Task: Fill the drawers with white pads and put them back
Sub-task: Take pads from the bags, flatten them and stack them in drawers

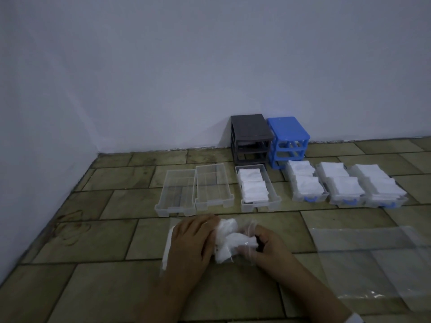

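On the tiled floor in front of me lies a clear plastic bag of white pads [227, 243]. My left hand [191, 245] lies on its left part, fingers curled over it. My right hand [268, 245] grips the bag's right end. Two empty clear drawers [177, 193] [213, 186] sit side by side beyond. Right of them a clear drawer [256, 187] holds white pads. Three more pad-filled drawers with blue handles [306, 183] [340, 185] [380, 187] line up further right.
A grey drawer frame [250, 138] and a blue drawer frame [288, 139] stand without drawers against the white wall. An empty clear plastic bag [377, 259] lies flat on the floor at the right. A room corner is at the left.
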